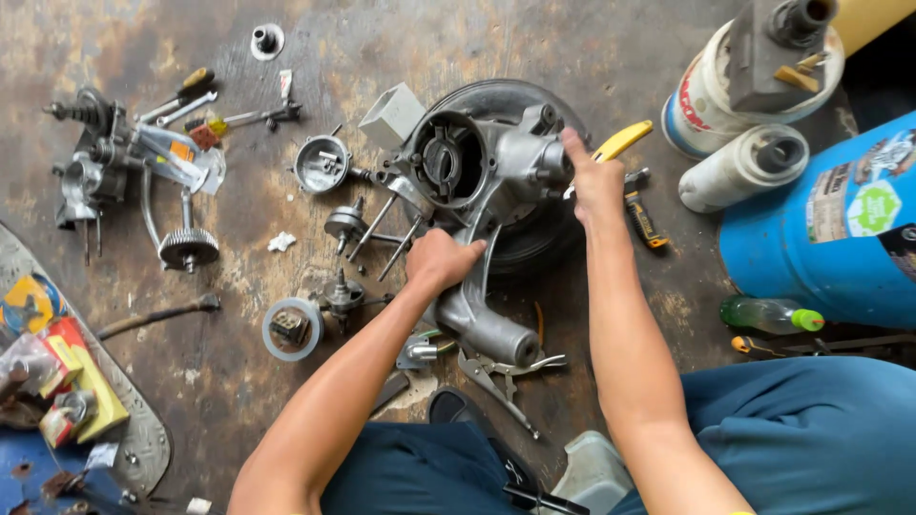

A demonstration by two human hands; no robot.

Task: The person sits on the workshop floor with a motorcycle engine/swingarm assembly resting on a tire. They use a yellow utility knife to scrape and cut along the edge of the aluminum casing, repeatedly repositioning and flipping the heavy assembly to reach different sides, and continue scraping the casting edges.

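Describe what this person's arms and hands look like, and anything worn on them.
Both arms are bare from the lower edge of the picture to the fingertips: no sleeves, gloves, watch or rings show. The left hand and right hand are uncovered, fingers plainly visible. The only clothing in view is dark blue trousers over the knees below the arms.

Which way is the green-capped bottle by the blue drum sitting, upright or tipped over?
Tipped over. The bottle lies on its side on the floor beside the blue drum, green cap pointing right.
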